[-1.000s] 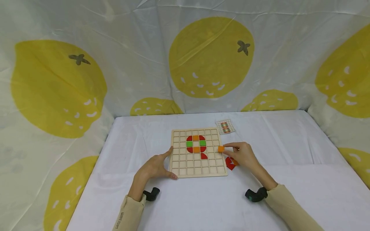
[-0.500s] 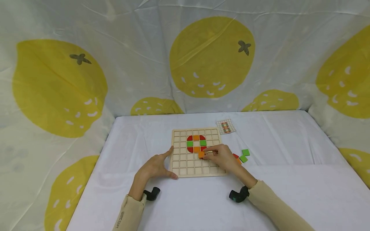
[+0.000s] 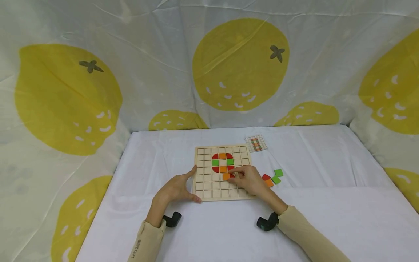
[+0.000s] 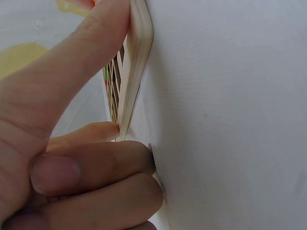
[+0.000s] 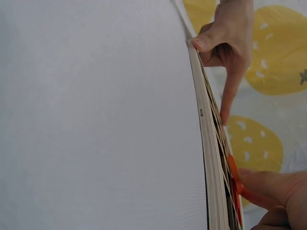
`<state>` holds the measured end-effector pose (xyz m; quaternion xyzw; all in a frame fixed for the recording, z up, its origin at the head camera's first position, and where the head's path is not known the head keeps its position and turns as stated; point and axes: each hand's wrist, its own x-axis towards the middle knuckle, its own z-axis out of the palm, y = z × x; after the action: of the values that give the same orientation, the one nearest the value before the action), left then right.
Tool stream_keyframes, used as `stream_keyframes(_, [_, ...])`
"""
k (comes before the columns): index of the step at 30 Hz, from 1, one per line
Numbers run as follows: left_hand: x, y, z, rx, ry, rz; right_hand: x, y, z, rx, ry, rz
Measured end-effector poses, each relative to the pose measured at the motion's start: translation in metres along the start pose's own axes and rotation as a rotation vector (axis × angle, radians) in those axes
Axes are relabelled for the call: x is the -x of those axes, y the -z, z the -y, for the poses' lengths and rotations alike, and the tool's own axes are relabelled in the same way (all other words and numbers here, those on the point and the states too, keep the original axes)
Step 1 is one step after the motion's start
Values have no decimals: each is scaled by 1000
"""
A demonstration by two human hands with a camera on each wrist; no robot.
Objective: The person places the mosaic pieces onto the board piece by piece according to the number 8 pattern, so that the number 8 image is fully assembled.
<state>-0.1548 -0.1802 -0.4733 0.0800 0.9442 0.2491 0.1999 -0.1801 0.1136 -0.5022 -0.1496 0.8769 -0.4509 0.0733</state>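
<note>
My left hand [image 3: 176, 188] steadies the square wooden grid board [image 3: 207, 194] at its near left corner. Its thumb [image 4: 79, 52] presses the corner and the index finger touches the left edge, widely spread from the thumb; the other fingers are curled beside the board. Over the board, my right hand [image 3: 249, 179] pinches an orange square tile [image 3: 226, 177] between thumb and index finger. That tile is at a cell below the ring of red, orange and green tiles, next to a red rounded tile partly hidden by the fingers. In the right wrist view the orange tile [image 5: 232, 167] touches the board's top.
Loose tiles lie right of the board: green squares [image 3: 278, 173], an orange one [image 3: 269, 183] and a red piece [image 3: 266, 177]. A small pattern card [image 3: 256, 143] lies beyond the board's far right corner. White cloth covers the table [image 3: 314, 160]; a lemon-print curtain stands behind.
My right hand has carried the orange tile leftward from the board's right edge to a cell below the ring, shifting slightly further left since half a second ago. The left hand stays in place.
</note>
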Motion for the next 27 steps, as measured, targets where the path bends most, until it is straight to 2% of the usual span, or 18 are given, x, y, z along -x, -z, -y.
stream_keyframes(10, [0, 0, 0, -1, 6, 5, -3, -5, 2, 27, 36, -31])
stream_keyframes(17, [1, 0, 1, -17, -10, -1, -5, -8, 1, 43, 15, -23])
stream_keyframes(27, [1, 1, -1, -10, 1, 5, -5, -10, 3, 88, 33, -34])
